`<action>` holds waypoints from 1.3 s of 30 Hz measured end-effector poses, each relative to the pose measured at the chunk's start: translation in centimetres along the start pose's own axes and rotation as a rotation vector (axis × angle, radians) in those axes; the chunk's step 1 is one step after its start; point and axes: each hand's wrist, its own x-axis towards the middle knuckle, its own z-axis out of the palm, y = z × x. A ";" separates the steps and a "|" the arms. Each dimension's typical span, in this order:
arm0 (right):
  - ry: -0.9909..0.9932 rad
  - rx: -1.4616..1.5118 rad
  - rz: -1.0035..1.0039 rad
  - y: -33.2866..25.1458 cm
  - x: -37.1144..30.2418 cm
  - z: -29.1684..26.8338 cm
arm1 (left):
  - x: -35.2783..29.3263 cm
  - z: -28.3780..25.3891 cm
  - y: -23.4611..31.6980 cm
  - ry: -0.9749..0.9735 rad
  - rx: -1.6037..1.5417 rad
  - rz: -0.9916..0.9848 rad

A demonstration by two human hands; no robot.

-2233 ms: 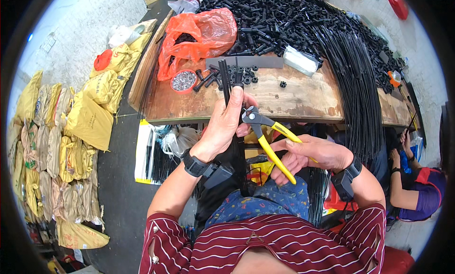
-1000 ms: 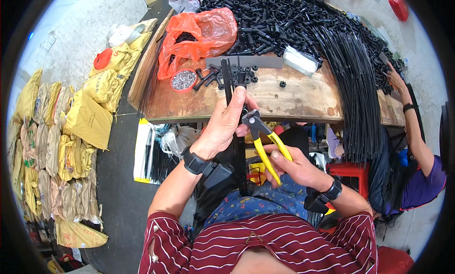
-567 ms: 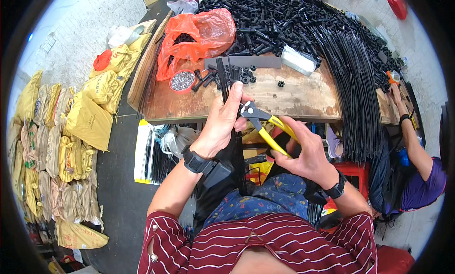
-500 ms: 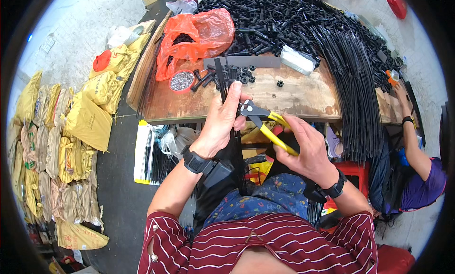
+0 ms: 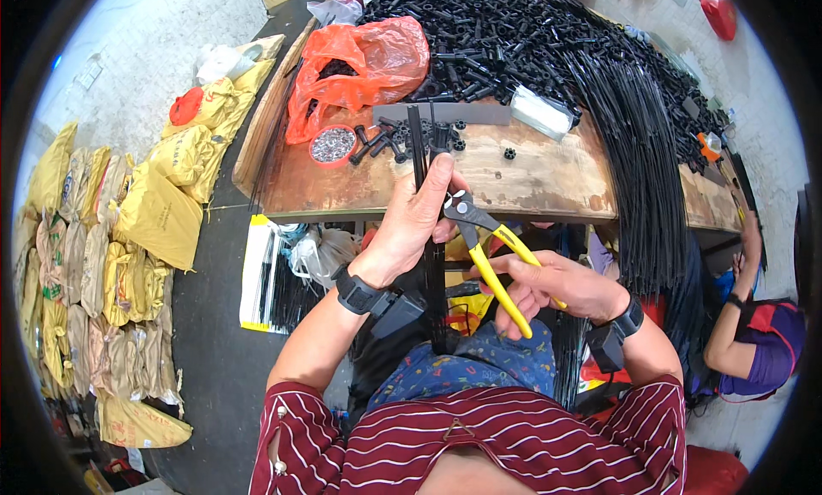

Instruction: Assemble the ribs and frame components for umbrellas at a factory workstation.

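Note:
My left hand (image 5: 407, 217) is closed around a bundle of thin black rods (image 5: 418, 144) held upright over the table's near edge, its thumb pointing up along them. My right hand (image 5: 569, 283) grips pliers (image 5: 499, 291) with yellow handles and a dark head. The handles stand spread apart, and the jaws are beside my left thumb and fingertips. What lies at the jaws is too small to make out. Beyond my left hand, black bolt-like pieces (image 5: 370, 144) and small round black parts (image 5: 509, 153) lie on the wooden table (image 5: 556, 182).
A red bowl of small shiny pieces (image 5: 332, 144) and a red plastic bag (image 5: 381, 54) stand at left. Black tubular parts (image 5: 488, 41) are heaped behind; long black rods (image 5: 642, 178) hang over the edge. A co-worker's arm (image 5: 723, 345) is at right. Yellow sacks (image 5: 163, 212) lie left.
The pliers' handles have spread wider, and my right hand has shifted down and right along them. My left hand moved slightly right with the rods. The co-worker's arm has drawn back.

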 end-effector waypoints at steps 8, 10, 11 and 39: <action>-0.066 0.104 -0.080 -1.3 -0.5 -0.2 | -0.3 -0.3 0.2 -0.031 0.028 0.006; -0.079 0.095 -0.070 -1.8 -0.9 -0.3 | -0.3 -0.2 0.2 -0.040 0.028 0.006; -0.094 0.089 -0.060 -2.0 -1.0 -0.4 | -0.3 -0.1 0.2 -0.037 0.032 0.008; 0.429 -0.290 -0.128 -0.7 2.1 -0.6 | -3.8 -6.4 0.6 0.450 -0.021 0.120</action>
